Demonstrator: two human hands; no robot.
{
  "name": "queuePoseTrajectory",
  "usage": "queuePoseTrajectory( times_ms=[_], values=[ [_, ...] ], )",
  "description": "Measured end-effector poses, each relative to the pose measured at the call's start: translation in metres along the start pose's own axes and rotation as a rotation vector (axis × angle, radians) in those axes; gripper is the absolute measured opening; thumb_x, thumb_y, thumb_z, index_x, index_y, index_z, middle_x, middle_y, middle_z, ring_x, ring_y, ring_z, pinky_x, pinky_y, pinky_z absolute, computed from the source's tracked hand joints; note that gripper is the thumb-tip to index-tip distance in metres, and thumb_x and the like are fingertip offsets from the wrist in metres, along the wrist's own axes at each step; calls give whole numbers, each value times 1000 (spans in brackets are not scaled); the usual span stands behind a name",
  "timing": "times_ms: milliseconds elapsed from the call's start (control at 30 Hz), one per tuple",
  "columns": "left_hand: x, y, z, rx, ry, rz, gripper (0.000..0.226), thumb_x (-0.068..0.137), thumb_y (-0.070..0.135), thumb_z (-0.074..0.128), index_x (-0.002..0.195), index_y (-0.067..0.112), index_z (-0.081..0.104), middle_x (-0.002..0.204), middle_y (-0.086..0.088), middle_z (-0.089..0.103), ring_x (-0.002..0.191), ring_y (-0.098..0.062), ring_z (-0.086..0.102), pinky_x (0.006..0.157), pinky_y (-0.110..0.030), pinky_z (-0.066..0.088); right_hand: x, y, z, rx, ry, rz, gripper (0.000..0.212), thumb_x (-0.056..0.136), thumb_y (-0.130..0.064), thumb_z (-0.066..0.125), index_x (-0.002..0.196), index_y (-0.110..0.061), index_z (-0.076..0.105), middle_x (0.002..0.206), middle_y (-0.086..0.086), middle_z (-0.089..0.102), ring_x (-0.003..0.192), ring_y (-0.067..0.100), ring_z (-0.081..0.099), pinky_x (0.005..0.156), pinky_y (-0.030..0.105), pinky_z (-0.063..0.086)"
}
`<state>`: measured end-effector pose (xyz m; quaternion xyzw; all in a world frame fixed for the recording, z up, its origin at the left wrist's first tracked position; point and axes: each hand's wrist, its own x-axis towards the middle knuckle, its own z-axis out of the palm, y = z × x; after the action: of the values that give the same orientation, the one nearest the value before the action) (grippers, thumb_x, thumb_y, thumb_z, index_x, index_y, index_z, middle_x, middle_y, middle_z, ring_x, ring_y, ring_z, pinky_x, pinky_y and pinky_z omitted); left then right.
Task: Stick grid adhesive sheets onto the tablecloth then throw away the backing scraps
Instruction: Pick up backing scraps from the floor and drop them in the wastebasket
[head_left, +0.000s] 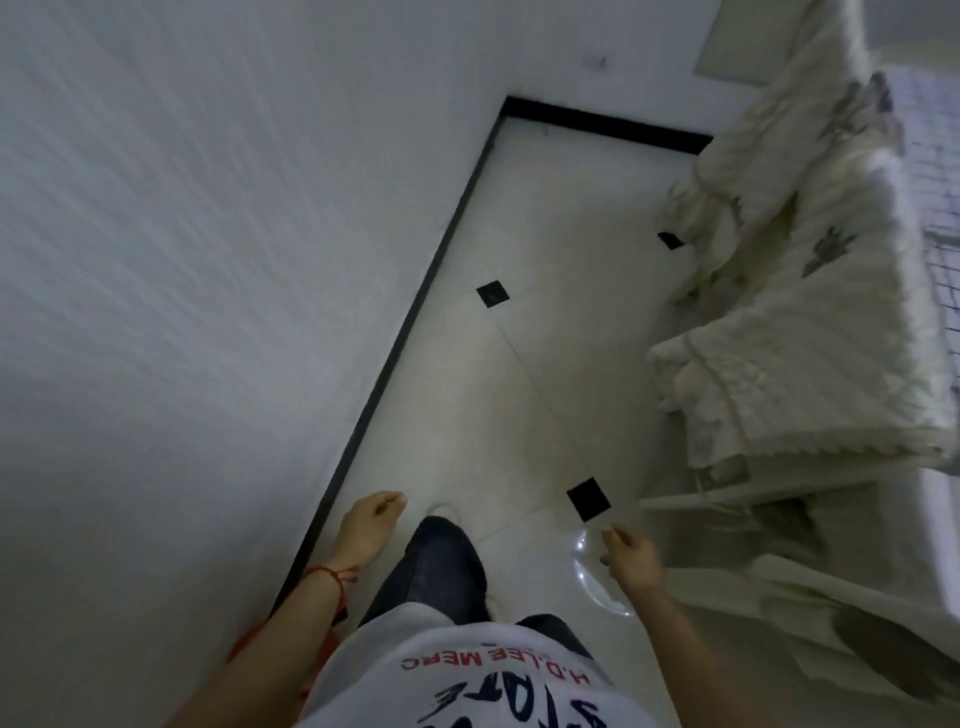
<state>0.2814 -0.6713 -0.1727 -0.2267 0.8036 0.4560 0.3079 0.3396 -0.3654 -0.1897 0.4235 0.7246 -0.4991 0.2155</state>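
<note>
We look down at a pale tiled floor (519, 395) with small black diamond insets, beside a white wall (208, 260). Our right hand (631, 564) pinches a clear, curling plastic backing scrap (589, 577), which hangs low by our right side. Our left hand (371, 527) hangs loose with relaxed fingers and holds nothing; a red string bracelet (330, 577) circles its wrist. The cream lace-edged tablecloth (810, 312) drapes at our right, its top showing a grid-patterned sheet (935, 218).

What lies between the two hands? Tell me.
In the head view, a raised knee in dark trousers and bare pale floor lie between the left hand and right hand.
</note>
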Motion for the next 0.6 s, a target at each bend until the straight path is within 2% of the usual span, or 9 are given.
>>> queuePoseTrajectory(
  times_ms=[67, 100, 167, 233, 300, 333, 433, 533, 600],
  values=[
    [22, 8, -4, 8, -8, -41, 34, 94, 21, 47, 121, 2, 55, 122, -16, 59, 109, -31, 56, 100, -38, 43, 20, -26, -2, 4, -9, 3, 33, 92, -6, 45, 107, 23, 50, 92, 41, 58, 72, 31, 50, 49, 23, 36],
    [35, 14, -6, -7, -7, -61, 30, 94, 19, 47, 117, 3, 57, 118, -17, 60, 105, -30, 57, 96, -37, 44, 34, -40, -3, -1, -8, 2, 32, 92, -6, 45, 107, 22, 51, 85, 33, 58, 71, 26, 48, 47, 21, 35],
    [61, 32, -13, -57, 5, -91, 17, 94, 16, 47, 100, 9, 61, 105, -15, 62, 94, -27, 57, 85, -32, 44, 64, -70, -5, -2, -12, 12, 31, 92, -4, 45, 104, 24, 51, 81, 28, 55, 70, 24, 46, 48, 22, 34],
    [92, 55, -22, -96, 21, -112, 14, 94, 16, 47, 95, 10, 59, 94, -11, 59, 88, -25, 55, 76, -28, 42, 94, -104, -7, -8, 0, 24, 28, 91, -1, 45, 99, 24, 53, 78, 29, 55, 65, 22, 47, 45, 19, 33],
    [125, 86, -32, -98, 15, -119, 14, 94, 18, 47, 91, 9, 58, 88, -9, 58, 84, -25, 55, 66, -26, 42, 127, -139, -10, 16, 25, 34, 26, 90, -2, 47, 96, 22, 56, 69, 16, 52, 55, 15, 48, 50, 20, 34],
    [143, 104, -38, -93, 7, -121, 16, 94, 18, 47, 85, 11, 58, 86, -9, 58, 82, -25, 55, 64, -25, 41, 141, -157, -12, 36, 33, 45, 23, 90, -4, 48, 96, 16, 59, 68, 11, 53, 57, 16, 50, 53, 23, 35],
    [200, 171, -52, -66, -7, -103, 18, 94, 18, 47, 82, 13, 61, 88, -10, 60, 82, -25, 56, 67, -27, 43, 173, -214, -17, 89, 45, 60, 10, 91, -9, 48, 95, -6, 57, 70, 6, 54, 64, 18, 52, 57, 25, 38],
    [258, 247, -57, -41, -46, -16, 19, 94, 19, 47, 88, 11, 63, 91, -9, 61, 88, -25, 57, 78, -29, 42, 207, -257, -19, 110, 66, 61, 14, 91, -12, 49, 100, -6, 58, 75, 9, 58, 68, 21, 54, 62, 28, 41],
    [292, 302, -57, -21, -56, 38, 26, 94, 21, 47, 104, 2, 61, 99, -11, 60, 89, -23, 56, 80, -28, 41, 227, -279, -21, 107, 93, 63, 20, 91, -12, 49, 105, -1, 59, 83, 12, 59, 75, 26, 56, 70, 33, 42]
  ],
)
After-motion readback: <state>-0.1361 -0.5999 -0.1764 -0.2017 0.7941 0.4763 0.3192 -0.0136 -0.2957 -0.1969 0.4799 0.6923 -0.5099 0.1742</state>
